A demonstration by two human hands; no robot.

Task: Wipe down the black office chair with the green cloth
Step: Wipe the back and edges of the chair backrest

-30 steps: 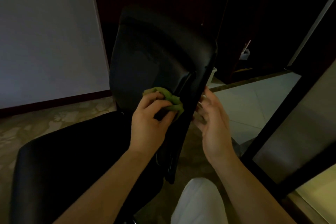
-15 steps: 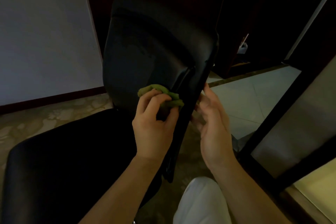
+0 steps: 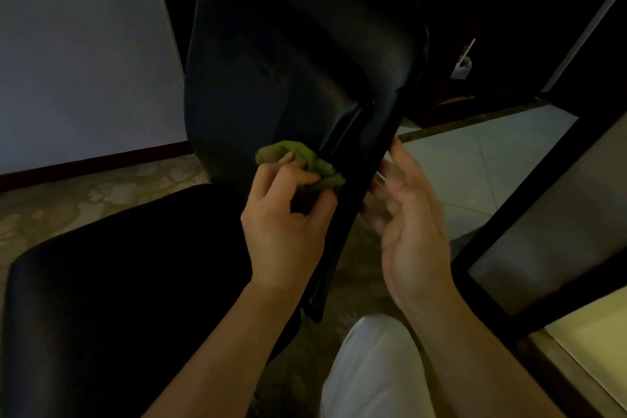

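The black office chair [image 3: 278, 54] fills the middle of the view, its backrest upright and its seat [image 3: 129, 282] spreading to the lower left. My left hand [image 3: 285, 224] is closed around the bunched green cloth [image 3: 305, 161] and presses it against the lower backrest, beside the right side edge. My right hand [image 3: 407, 214] sits on the other side of that edge, fingers spread and touching the back of the backrest rim.
A pale wall with a dark skirting [image 3: 84, 166] stands at left. A dark frame with pale panels [image 3: 529, 214] rises close on the right. Patterned floor [image 3: 68, 200] and lighter tiles [image 3: 475, 159] lie beyond. My white-trousered knee [image 3: 373, 370] is below.
My left hand has slid the cloth slightly down and sideways along the backrest edge. The right hand stays by the rim, fingers a little more spread.
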